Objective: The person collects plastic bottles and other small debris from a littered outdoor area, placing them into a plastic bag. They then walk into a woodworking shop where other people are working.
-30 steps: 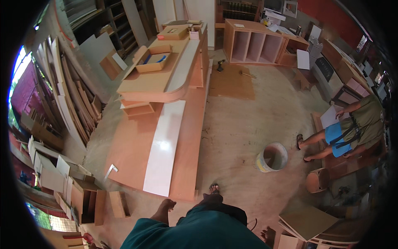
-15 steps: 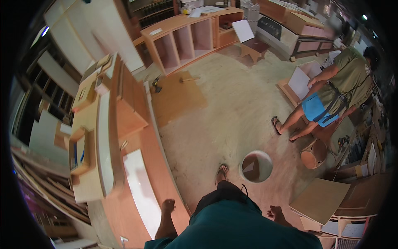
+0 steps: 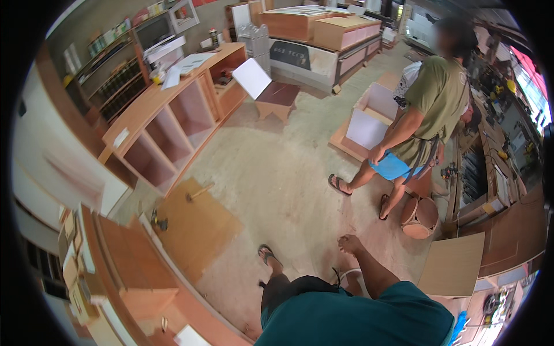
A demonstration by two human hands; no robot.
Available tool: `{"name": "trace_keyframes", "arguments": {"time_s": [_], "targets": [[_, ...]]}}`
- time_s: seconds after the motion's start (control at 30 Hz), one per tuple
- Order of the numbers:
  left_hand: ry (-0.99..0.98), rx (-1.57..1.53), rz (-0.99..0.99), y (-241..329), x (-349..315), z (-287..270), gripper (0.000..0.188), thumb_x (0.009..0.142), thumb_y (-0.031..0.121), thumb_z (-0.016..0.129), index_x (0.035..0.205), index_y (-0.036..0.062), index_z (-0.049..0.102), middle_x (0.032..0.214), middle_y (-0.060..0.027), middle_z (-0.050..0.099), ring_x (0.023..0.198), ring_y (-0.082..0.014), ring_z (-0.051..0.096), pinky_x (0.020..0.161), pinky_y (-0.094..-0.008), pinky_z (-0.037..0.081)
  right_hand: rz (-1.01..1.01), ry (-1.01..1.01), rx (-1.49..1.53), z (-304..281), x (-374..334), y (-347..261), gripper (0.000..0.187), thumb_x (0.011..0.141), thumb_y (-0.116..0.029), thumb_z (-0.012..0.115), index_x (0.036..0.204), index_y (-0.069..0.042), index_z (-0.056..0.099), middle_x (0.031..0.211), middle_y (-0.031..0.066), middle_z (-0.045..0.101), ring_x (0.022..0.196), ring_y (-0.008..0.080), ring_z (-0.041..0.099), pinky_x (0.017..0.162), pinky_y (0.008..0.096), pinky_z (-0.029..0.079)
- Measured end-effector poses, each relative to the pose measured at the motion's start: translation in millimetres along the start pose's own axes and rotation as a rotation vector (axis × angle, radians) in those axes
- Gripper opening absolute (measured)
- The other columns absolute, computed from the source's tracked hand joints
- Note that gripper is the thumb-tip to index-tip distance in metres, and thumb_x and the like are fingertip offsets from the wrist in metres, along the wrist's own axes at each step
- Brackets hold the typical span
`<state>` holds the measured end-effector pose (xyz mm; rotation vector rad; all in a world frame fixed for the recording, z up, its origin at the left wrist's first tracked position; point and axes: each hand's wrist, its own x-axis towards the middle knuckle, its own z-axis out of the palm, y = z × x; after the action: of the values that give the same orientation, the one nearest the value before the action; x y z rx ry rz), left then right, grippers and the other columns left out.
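My right hand is stretched forward over the floor, palm down. Its fingers are loosely bent and a little apart, with nothing visible in them. Just below it, partly hidden by my forearm and shirt, is the rim of a round white container. My left hand cannot be made out. Ahead to the right, a co-worker in an olive shirt and blue shorts stands next to an open box-like cabinet with white inner faces.
A power drill and a hammer lie on a brown sheet. Cabinet pieces line my left. A low stool stands ahead, a round wooden drum-shaped piece and a board at right.
My view has swung to the right, so the room's contents sit further left. My right hand has moved forward, and my left hand has dropped out of sight. The co-worker stands more upright.
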<state>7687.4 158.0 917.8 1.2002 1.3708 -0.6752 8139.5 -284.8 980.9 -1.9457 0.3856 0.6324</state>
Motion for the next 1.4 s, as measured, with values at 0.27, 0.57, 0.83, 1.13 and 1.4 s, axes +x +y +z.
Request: {"name": "trace_keyframes", "arguments": {"time_s": [0.27, 0.57, 0.83, 1.13, 1.4], "targets": [[0.104, 0.22, -0.07, 345.8, 124.6, -129.4, 0.038, 0.107, 0.04, 0.045, 0.113, 0.011, 0.068, 0.085, -0.0135, 0.069, 0.065, -0.0295, 0.068, 0.064, -0.0469, 0.059, 0.542, 0.066, 0.311, 30.5, 21.8, 14.2, 0.021, 0.096, -0.028, 0.065, 0.09, -0.008, 0.064, 0.07, 0.0042, 0.059, 0.055, 0.0206, 0.06, 0.051, 0.0352, 0.051], [-0.738, -0.467, 0.464, 859.5, 234.6, -140.1, 0.016, 0.1, 0.023, 0.054, 0.102, 0.0082, 0.06, 0.076, -0.0072, 0.059, 0.053, -0.0225, 0.054, 0.048, -0.0426, 0.047, 0.942, 0.283, 0.324, 60.6, 75.8, -2.7, 0.032, 0.104, -0.029, 0.058, 0.095, 0.001, 0.068, 0.079, 0.0145, 0.07, 0.06, 0.0244, 0.067, 0.05, 0.0345, 0.054], [-0.067, 0.209, 0.271, 920.0, 246.9, 46.6, 0.093, 0.084, 0.083, 0.035, 0.131, 0.007, 0.062, 0.111, -0.0211, 0.068, 0.071, -0.0324, 0.061, 0.058, -0.0467, 0.054, 0.672, 0.126, -0.003, -2.2, 299.3, -173.2, 0.044, 0.097, -0.041, 0.054, 0.115, -0.005, 0.073, 0.102, 0.0166, 0.077, 0.095, 0.0326, 0.074, 0.084, 0.043, 0.058], [0.0, 0.421, 0.348, 1125.3, 241.3, 126.7, 0.056, 0.092, 0.052, 0.046, 0.118, 0.0056, 0.061, 0.096, -0.0137, 0.063, 0.064, -0.0259, 0.058, 0.054, -0.0423, 0.05, 0.543, 0.536, 0.15, -28.6, 417.7, -328.2, 0.045, 0.095, -0.043, 0.061, 0.095, -0.001, 0.076, 0.086, 0.0131, 0.077, 0.08, 0.0231, 0.076, 0.077, 0.0375, 0.06], [-0.011, 0.434, 0.493, 1288.7, 269.2, 144.6, 0.022, 0.1, 0.025, 0.056, 0.108, 0.0044, 0.061, 0.083, -0.0071, 0.059, 0.058, -0.0201, 0.056, 0.05, -0.0385, 0.046, 0.887, 0.355, 0.293, 10.0, 457.3, -325.7, 0.049, 0.096, -0.043, 0.057, 0.08, 0.002, 0.072, 0.079, 0.0152, 0.074, 0.068, 0.024, 0.073, 0.061, 0.0399, 0.06]]}}
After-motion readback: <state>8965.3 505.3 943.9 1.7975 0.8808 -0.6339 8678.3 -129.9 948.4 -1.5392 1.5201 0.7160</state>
